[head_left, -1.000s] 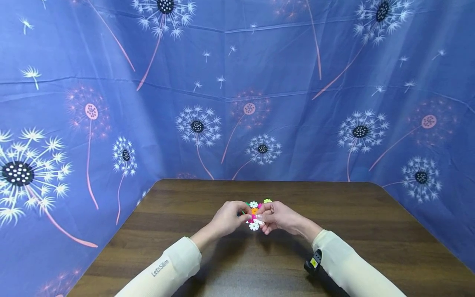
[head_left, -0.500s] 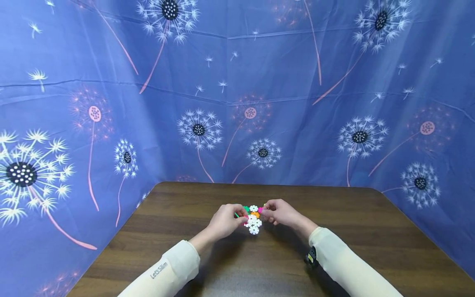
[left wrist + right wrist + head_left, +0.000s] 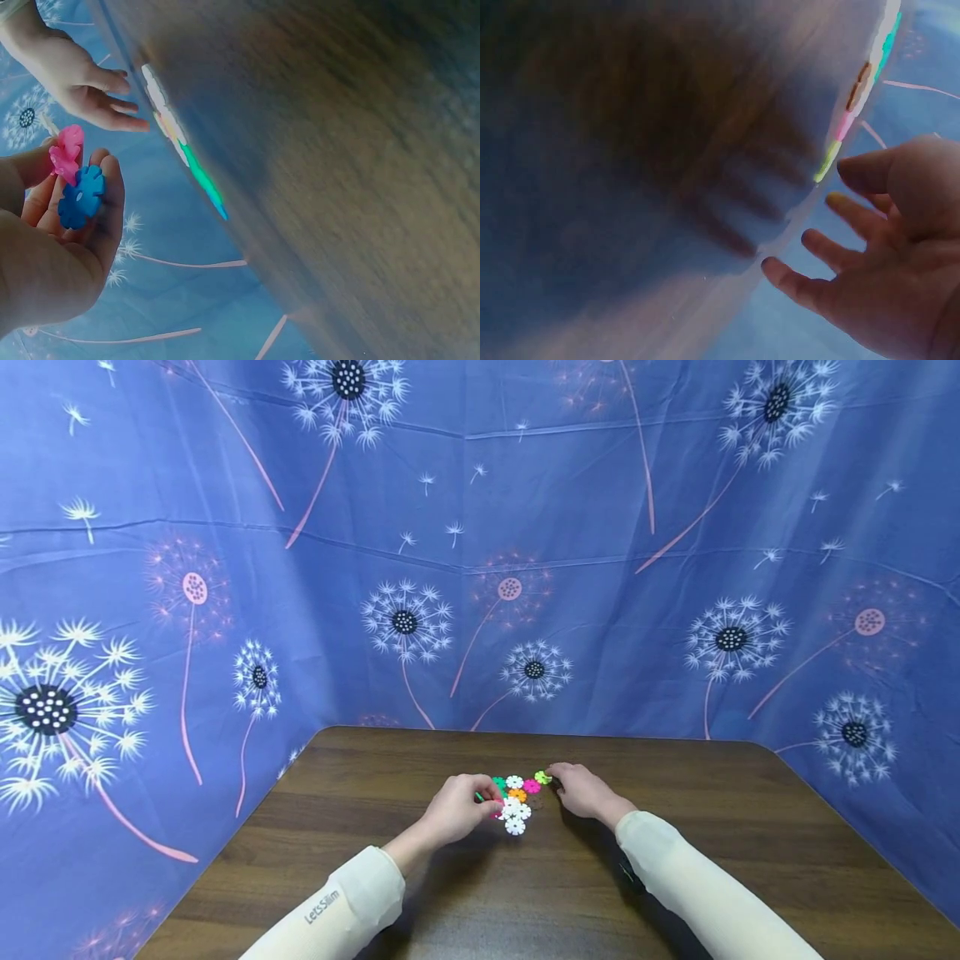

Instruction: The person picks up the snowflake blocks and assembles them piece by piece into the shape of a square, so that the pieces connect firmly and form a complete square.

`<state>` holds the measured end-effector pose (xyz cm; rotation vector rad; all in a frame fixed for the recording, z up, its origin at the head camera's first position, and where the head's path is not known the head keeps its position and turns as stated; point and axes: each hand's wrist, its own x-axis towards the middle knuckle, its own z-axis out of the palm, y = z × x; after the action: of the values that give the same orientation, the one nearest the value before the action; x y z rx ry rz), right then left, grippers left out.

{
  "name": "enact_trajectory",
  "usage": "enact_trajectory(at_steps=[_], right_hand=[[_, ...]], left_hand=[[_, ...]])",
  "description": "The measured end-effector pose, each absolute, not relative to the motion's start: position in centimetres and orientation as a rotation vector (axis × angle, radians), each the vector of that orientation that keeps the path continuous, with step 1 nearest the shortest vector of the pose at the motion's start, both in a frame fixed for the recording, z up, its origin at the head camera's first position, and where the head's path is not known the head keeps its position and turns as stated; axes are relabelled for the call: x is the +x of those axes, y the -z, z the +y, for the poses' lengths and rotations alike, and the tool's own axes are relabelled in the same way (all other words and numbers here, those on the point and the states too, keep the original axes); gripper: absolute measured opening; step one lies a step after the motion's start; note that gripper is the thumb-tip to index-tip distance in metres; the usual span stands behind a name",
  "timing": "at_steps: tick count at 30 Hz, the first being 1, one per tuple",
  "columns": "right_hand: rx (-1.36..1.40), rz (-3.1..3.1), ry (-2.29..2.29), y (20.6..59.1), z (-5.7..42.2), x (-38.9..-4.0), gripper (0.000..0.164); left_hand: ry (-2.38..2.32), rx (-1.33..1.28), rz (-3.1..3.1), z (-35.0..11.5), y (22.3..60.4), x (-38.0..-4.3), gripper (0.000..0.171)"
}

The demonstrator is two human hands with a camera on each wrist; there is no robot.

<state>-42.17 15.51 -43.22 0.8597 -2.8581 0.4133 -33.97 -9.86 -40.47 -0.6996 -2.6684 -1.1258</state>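
Observation:
Between the thumb and fingers of my left hand (image 3: 459,810) are a pink flower-shaped disc (image 3: 66,154) and a blue flower-shaped disc (image 3: 81,199), joined together, as the left wrist view shows. In the head view this hand is at the left side of a cluster of discs on the table. My right hand (image 3: 585,793) reaches over the cluster's far right end. Its fingertips are right at a yellow-green disc (image 3: 543,777). The right wrist view shows the fingers (image 3: 795,289) spread and loosely bent, nothing gripped, with the thumb by that disc (image 3: 827,161).
The cluster on the brown wooden table (image 3: 675,860) also has several white discs (image 3: 514,811), an orange disc (image 3: 517,795), a pink disc (image 3: 532,786), a green disc (image 3: 498,782) and a brown disc (image 3: 536,802). Behind the table hangs a blue dandelion-print cloth (image 3: 600,610).
My right hand has left the white discs beside my left hand and moved right and away to the yellow-green disc. My left hand stays nearly still with its discs.

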Motion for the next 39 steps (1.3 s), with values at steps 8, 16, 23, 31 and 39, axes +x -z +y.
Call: enact_trajectory(at_steps=[8,16,23,31,39], right_hand=[[0.913,-2.990,-0.208,43.2,15.3,-42.3,0.038],[0.995,-2.764,-0.278,43.4,15.6,-41.8,0.015],[1.082,-2.751,-0.384,43.4,16.0,-41.2,0.023],[1.104,-2.857,-0.598,43.1,16.5,-40.2,0.027],[1.095,-2.883,-1.216,42.9,16.5,-38.6,0.009]], left_hand=[[1.133,-0.715,-2.649,-9.8,40.8,-34.0,0.009],[1.119,-0.699,-2.669,-9.8,40.8,-33.9,0.009],[1.108,-0.711,-2.675,-9.6,40.7,-33.8,0.010],[1.086,-0.745,-2.656,-9.4,40.3,-33.8,0.006],[1.085,-0.733,-2.665,-9.2,40.4,-33.7,0.009]])
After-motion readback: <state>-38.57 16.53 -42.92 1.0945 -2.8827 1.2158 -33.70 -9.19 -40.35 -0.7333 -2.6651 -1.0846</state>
